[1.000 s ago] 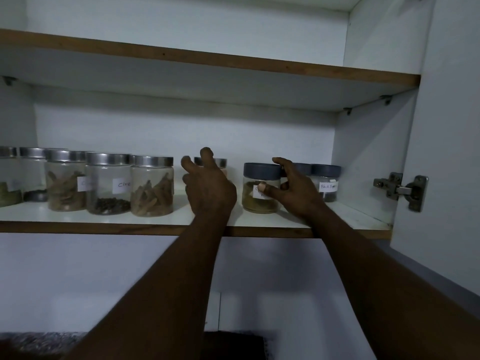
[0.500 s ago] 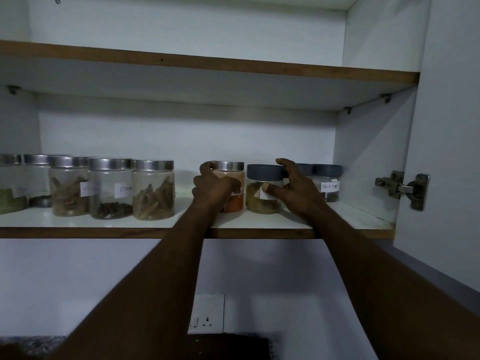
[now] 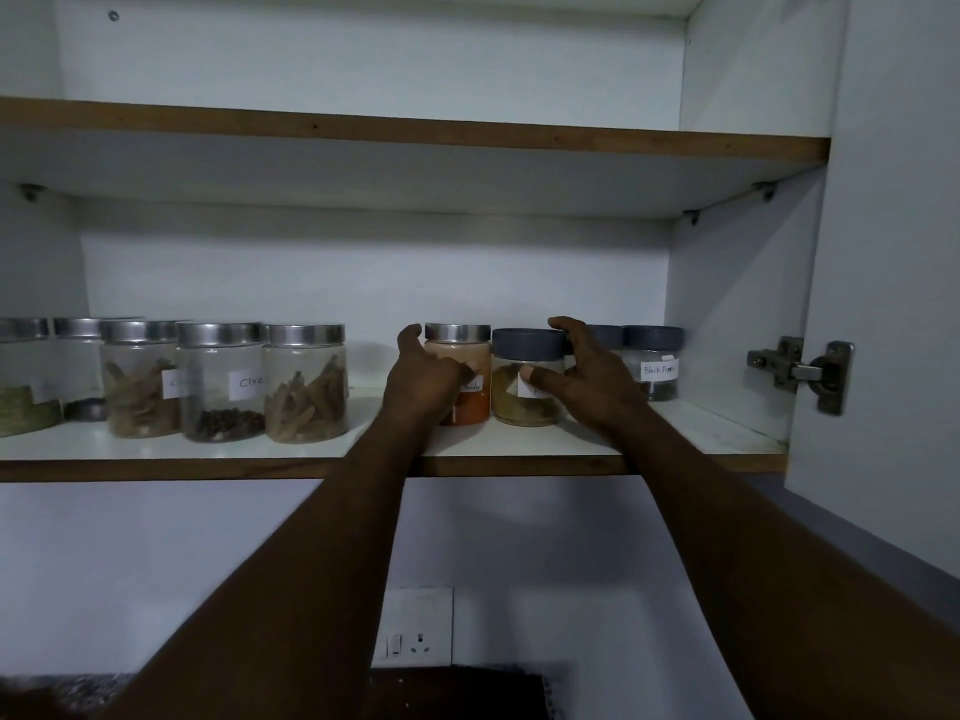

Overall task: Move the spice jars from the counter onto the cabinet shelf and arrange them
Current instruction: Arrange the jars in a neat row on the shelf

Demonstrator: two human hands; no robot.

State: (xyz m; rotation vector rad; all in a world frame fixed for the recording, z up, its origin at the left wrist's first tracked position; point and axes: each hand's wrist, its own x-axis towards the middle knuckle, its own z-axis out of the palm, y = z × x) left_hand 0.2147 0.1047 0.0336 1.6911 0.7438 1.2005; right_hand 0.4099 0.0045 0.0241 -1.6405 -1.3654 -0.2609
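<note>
Shelf work, both arms up: our left hand wraps round the steel-lidded jar of orange powder, thumb across its front, while our right hand curls round the grey-lidded jar just beside it, thumb on the label. Both jars stand upright on the shelf. Right of them sits the black pepper jar; well to the left, a row of steel-lidded jars.

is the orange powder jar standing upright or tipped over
Upright. The orange powder jar stands flat on the shelf, its silver lid level on top, with the left hand gripping its side.
</note>
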